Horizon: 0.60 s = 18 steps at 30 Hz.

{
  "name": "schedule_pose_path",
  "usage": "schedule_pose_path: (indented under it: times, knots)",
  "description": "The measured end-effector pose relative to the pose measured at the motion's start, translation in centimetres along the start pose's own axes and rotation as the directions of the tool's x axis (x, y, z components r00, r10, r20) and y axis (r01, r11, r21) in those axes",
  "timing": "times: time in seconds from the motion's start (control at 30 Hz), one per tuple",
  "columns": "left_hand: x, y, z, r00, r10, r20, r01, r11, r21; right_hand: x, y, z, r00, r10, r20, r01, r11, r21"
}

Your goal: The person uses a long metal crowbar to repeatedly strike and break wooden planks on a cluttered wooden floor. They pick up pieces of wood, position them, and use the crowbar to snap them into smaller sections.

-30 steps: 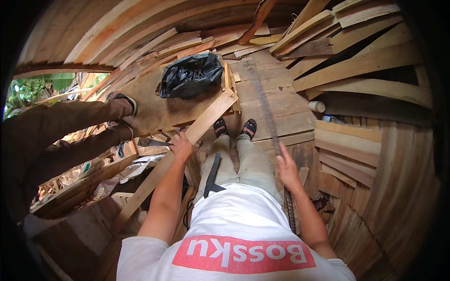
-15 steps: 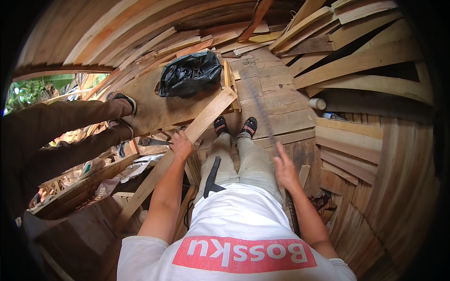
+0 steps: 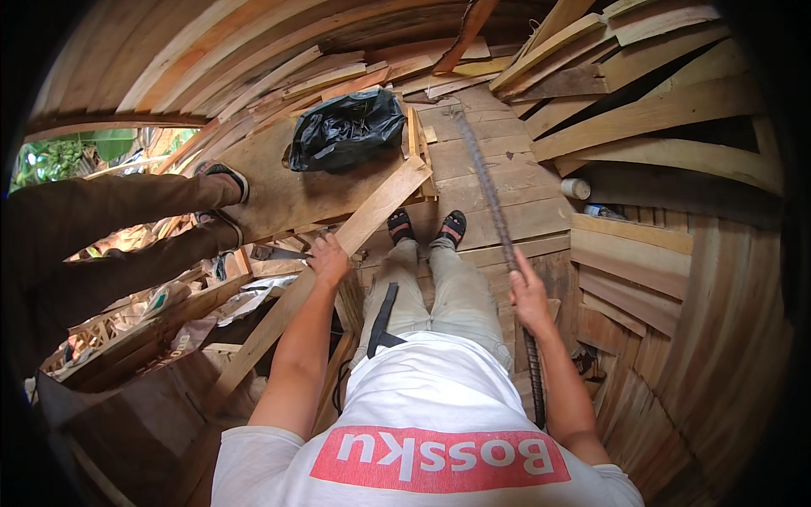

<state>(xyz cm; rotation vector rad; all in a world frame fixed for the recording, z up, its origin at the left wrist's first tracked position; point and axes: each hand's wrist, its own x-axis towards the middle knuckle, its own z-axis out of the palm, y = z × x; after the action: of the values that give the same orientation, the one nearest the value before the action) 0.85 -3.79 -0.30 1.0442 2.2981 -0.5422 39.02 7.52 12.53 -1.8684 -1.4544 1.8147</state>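
Observation:
My left hand [image 3: 328, 258] is closed around the edge of a long pale wooden plank [image 3: 376, 203]. The plank slants from the lower left up to a low platform, where its far end rests near the front corner. Out to the right, my right hand [image 3: 529, 294] grips a long, dark, ribbed steel bar [image 3: 492, 203]. This bar reaches forward over the floorboards, and its rear part runs back beside my right forearm. Part of it is hidden by the hand.
A black plastic bag [image 3: 348, 131] sits on the wooden platform [image 3: 266, 182]. Another person's legs [image 3: 127, 207] stand at its left. Stacked boards [image 3: 650, 118] fill the right side, with a small can [image 3: 575, 188] beside them. Scrap wood lies at the lower left.
The bar was blurred by motion and now shows sharply, shifted a little to the right. My right hand has moved slightly right and forward with it; my left hand stays on the plank.

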Motion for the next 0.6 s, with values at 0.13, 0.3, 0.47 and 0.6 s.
schedule_pose_path:
  times: [0.13,0.3,0.47,0.6]
  knots:
    - [0.2,-0.2,-0.1,0.999,-0.035,0.021,0.035,0.999,-0.003,-1.7,2.7,2.5,0.955,0.228,0.188,-0.250,0.963,0.099]
    - [0.7,-0.8,1.2,0.999,-0.033,-0.007,0.033,0.999,0.017,-1.8,-0.4,0.6,0.935,0.338,0.106,-0.354,0.901,0.249]
    - [0.3,-0.5,0.3,1.000,0.000,-0.006,0.000,1.000,0.023,-1.0,3.2,1.3,0.996,0.083,0.039,-0.082,0.997,-0.008]
    - [-0.1,-0.3,-0.2,0.999,0.010,-0.053,-0.010,1.000,0.011,-2.1,3.2,3.4,0.989,0.046,0.138,-0.036,0.996,-0.081]
